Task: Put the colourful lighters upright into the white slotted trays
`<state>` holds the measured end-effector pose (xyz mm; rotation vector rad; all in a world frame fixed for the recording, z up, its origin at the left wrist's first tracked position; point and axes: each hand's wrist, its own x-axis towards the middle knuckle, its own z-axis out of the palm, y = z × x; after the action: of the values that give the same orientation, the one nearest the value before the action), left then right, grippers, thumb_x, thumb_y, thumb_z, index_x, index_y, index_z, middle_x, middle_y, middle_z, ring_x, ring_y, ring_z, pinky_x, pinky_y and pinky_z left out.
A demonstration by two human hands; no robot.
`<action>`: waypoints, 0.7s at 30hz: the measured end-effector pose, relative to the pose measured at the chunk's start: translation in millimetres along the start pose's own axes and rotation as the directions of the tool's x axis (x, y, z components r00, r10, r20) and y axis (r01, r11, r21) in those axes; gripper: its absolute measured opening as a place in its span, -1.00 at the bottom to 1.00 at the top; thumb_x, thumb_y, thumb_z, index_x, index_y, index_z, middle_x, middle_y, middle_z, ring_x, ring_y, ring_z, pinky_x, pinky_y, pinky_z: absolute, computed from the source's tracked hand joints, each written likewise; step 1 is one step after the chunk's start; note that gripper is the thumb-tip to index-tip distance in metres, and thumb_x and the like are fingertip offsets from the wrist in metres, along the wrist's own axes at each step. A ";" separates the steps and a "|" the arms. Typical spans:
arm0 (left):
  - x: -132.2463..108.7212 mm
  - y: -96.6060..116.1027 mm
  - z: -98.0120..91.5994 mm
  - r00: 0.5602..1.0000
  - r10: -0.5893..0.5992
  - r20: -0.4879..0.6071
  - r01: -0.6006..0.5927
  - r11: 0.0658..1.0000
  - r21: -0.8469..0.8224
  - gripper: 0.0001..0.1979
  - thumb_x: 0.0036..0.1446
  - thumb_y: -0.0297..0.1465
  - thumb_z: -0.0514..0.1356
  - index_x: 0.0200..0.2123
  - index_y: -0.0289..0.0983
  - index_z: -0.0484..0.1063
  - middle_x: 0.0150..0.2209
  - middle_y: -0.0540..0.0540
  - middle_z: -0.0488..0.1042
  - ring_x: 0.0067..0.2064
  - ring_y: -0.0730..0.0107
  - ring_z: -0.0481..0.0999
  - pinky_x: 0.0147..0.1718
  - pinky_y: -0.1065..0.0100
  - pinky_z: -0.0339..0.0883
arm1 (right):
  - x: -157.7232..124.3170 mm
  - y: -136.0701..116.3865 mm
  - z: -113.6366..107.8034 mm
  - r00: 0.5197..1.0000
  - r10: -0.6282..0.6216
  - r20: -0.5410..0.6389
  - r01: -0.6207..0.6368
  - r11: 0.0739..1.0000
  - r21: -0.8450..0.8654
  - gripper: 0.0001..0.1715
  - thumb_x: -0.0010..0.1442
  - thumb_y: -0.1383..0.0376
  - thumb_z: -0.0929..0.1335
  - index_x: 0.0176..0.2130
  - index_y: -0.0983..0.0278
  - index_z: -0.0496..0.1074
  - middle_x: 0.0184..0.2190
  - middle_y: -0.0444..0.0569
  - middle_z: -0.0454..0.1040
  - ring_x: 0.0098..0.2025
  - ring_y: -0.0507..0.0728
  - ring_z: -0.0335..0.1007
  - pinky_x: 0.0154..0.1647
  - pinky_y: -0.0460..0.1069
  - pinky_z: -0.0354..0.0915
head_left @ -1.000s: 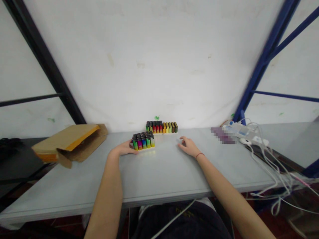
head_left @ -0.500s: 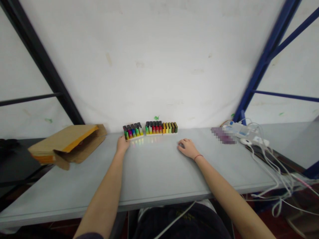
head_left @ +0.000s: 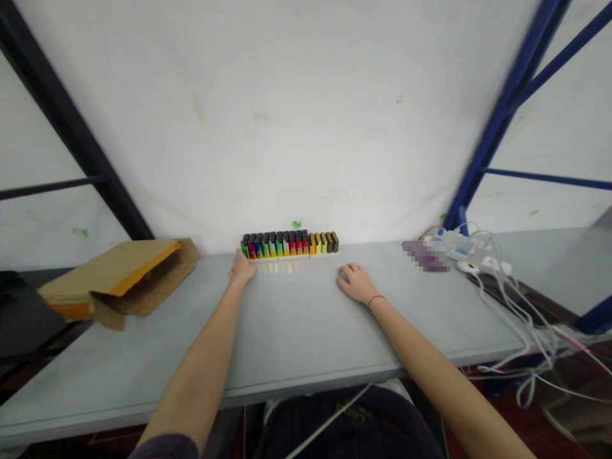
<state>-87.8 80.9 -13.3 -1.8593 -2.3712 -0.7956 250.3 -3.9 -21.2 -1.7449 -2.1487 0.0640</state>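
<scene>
In the middle of the frame, a long row of lighters stands upright against the white wall, at the back edge of the grey table. The lighters are many colours with dark tops, and they sit packed side by side in low trays.

The left hand is at the left end of the row, its fingers touching or just beside the first tray. It holds nothing, and how far the fingers are spread is hard to see. The right hand lies flat on the table, a little to the right and nearer, with fingers loosely bent and nothing in it.

The lighters look small, light and hard. Their plastic sides are likely smooth and a bit slippery. A tray would best be taken by its two short ends, low down, so the lighters do not tip over.

At the left of the frame lies a cardboard box. At the right are white cables.
</scene>
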 end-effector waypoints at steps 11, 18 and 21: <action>-107.5 118.3 22.9 0.810 0.401 0.429 -0.493 0.861 0.126 -0.41 0.30 -0.12 -0.20 0.31 -0.26 -0.04 0.34 -0.24 -0.13 0.34 0.11 -0.18 0.20 -0.06 -0.26 | 8.5 -0.2 6.3 0.996 -0.033 0.083 0.044 0.990 -0.137 -0.43 0.28 0.05 0.09 0.18 0.18 0.20 0.20 0.11 0.16 0.22 0.25 0.02 0.17 0.19 -0.07; -95.6 117.5 25.7 0.799 0.406 0.443 -0.486 0.870 0.081 -0.33 0.27 0.03 -0.24 0.32 -0.20 -0.04 0.34 -0.22 -0.16 0.34 0.11 -0.22 0.20 -0.10 -0.30 | 32.0 3.0 7.3 0.997 -0.030 0.066 0.036 0.996 -0.082 -0.49 0.28 0.14 0.11 0.17 0.19 0.23 0.17 0.11 0.21 0.19 0.20 0.08 0.17 0.14 -0.05; -94.3 111.8 25.9 0.778 0.442 0.447 -0.510 0.859 0.040 -0.34 0.27 0.02 -0.20 0.31 -0.20 -0.02 0.34 -0.22 -0.15 0.34 0.08 -0.21 0.20 -0.10 -0.29 | 29.9 4.7 7.9 0.997 -0.046 0.069 0.050 0.997 -0.053 -0.49 0.29 0.13 0.11 0.16 0.20 0.25 0.21 0.08 0.18 0.23 0.20 0.03 0.19 0.15 -0.06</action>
<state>48.9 24.0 -24.6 -2.6047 -1.8927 -0.1520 247.3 27.3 -22.2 -1.7441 -2.2597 0.0526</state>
